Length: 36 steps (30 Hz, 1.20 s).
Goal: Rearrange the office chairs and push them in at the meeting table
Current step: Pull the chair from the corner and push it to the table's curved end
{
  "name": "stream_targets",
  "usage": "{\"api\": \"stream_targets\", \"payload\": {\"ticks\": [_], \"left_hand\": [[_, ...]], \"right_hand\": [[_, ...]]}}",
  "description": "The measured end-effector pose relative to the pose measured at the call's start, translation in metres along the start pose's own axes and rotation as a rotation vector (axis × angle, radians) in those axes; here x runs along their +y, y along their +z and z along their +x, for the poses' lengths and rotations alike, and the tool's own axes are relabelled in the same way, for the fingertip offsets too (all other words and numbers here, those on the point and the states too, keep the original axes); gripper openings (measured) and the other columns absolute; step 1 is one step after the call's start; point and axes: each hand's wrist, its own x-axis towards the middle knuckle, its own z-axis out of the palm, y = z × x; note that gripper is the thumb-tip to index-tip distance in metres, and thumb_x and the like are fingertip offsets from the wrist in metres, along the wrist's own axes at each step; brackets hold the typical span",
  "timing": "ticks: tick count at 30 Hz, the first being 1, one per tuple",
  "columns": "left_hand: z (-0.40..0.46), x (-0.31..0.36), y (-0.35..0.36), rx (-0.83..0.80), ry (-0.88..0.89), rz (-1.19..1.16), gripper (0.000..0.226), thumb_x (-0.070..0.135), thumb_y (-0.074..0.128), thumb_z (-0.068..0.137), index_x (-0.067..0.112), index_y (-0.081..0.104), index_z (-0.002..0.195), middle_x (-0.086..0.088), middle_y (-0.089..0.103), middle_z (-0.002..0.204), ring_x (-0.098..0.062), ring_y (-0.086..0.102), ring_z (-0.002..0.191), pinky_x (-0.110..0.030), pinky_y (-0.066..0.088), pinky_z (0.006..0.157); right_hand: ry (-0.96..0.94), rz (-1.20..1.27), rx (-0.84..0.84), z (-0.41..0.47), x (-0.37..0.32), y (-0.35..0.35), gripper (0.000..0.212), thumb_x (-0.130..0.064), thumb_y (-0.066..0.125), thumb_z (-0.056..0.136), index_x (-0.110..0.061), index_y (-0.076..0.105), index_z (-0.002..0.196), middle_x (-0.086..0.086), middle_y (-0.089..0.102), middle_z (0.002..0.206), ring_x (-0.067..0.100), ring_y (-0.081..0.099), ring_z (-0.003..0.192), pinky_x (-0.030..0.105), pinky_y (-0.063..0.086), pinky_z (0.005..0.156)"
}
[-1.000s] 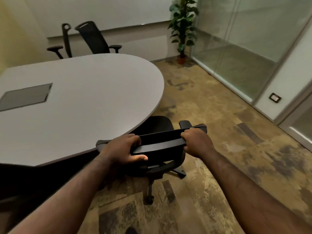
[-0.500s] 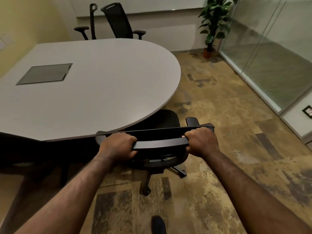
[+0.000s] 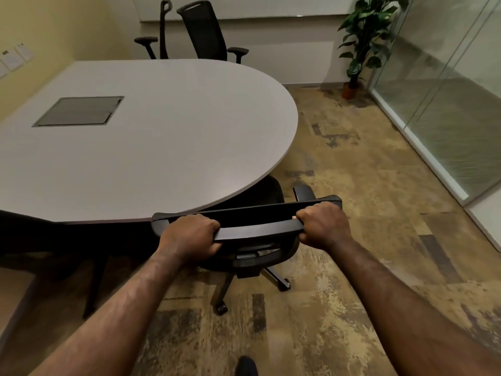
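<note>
A black office chair (image 3: 257,221) stands at the near curved edge of the grey meeting table (image 3: 168,137), its seat partly under the tabletop. My left hand (image 3: 189,234) grips the left end of the chair's top backrest bar. My right hand (image 3: 322,226) grips the right end of the same bar. The chair's wheeled base shows below on the carpet. Across the table, a second black chair (image 3: 203,31) stands at the far side, with another thin backrest (image 3: 164,28) beside it on the left.
A dark cable hatch (image 3: 78,111) is set in the tabletop. A potted plant (image 3: 363,42) stands in the far right corner beside a glass partition (image 3: 447,85). Patterned carpet runs along the right. A table leg (image 3: 95,283) stands left of the chair. My shoe (image 3: 245,366) shows below.
The chair has rolled closer to the table edge, its seat further under the top. The view has swung left and nearer. Both hands keep their grip.
</note>
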Motion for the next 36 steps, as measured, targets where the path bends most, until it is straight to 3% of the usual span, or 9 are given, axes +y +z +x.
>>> {"api": "stream_targets", "payload": {"ticks": [6,18,27,36], "left_hand": [[0.016,0.028,0.0,-0.01,-0.106,-0.025,0.025,0.052,0.049,0.074,0.027,0.051,0.071,0.006,0.061,0.072,-0.02,0.061,0.07,-0.034,0.049,0.058],[0.048,0.106,0.001,0.001,-0.324,-0.056,0.023,0.05,0.052,0.074,0.031,0.041,0.068,0.007,0.058,0.069,-0.02,0.061,0.069,-0.032,0.043,0.056],[0.068,0.093,-0.008,-0.075,-0.439,-0.034,0.026,0.053,0.054,0.076,0.028,0.059,0.081,0.008,0.061,0.076,-0.017,0.062,0.074,-0.034,0.052,0.065],[0.064,0.058,-0.004,-0.066,-0.449,-0.012,0.025,0.051,0.055,0.077,0.027,0.061,0.084,0.006,0.064,0.078,-0.018,0.062,0.075,-0.032,0.05,0.063]], "right_hand": [[-0.08,0.003,0.02,0.018,0.04,0.007,0.021,-0.034,0.073,0.05,-0.022,0.058,0.059,-0.001,0.057,0.052,0.025,0.054,0.049,0.028,0.03,0.05],[-0.323,0.049,0.071,0.055,0.123,0.019,0.032,-0.03,0.081,0.037,-0.021,0.055,0.052,0.0,0.052,0.045,0.026,0.049,0.041,0.026,0.029,0.048],[-0.398,0.022,0.093,0.09,0.127,0.024,0.022,-0.039,0.072,0.058,-0.025,0.057,0.065,-0.002,0.058,0.058,0.023,0.054,0.055,0.03,0.029,0.055],[-0.455,0.037,0.067,0.124,0.106,0.027,0.022,-0.041,0.07,0.064,-0.026,0.056,0.07,-0.006,0.046,0.059,0.017,0.038,0.055,0.029,0.028,0.057]]}}
